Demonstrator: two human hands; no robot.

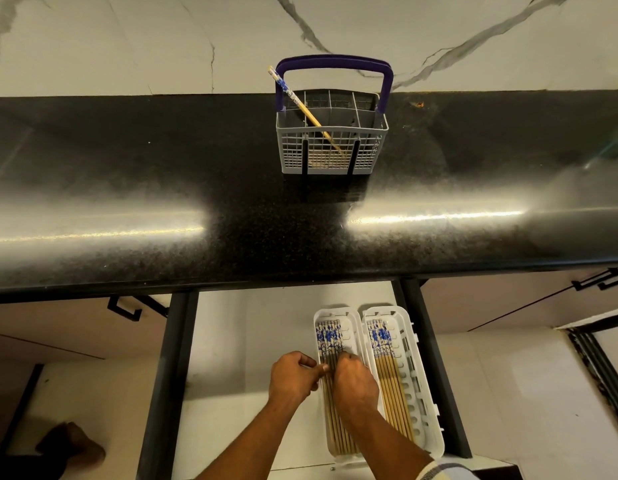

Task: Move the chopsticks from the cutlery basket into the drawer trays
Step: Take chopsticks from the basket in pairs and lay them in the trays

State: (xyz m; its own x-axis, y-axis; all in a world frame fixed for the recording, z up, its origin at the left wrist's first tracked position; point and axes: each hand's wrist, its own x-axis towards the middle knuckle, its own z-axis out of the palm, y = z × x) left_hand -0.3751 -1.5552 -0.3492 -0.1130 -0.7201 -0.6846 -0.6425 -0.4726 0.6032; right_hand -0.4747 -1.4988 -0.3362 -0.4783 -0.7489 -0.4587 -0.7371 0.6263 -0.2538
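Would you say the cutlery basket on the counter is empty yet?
Not empty: one chopstick leans inside the cutlery basket, its patterned end above the rim.

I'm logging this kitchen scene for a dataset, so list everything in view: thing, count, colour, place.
cutlery basket: one, grey with purple handle, on the countertop near the wall
chopstick in basket: one, wooden with blue-white top, leaning left out of the basket
countertop: one, black speckled, across the middle
wall: white marble with grey veins, behind the countertop
drawer: one, open, white floor, dark sides, below the countertop
left tray: one, white, in the drawer
right tray: one, white, beside the left tray
chopsticks in left tray: several, wooden with blue-white tops
chopsticks in right tray: several, same colours
left hand: at the left tray's edge
right hand: curled over the left tray's chopsticks
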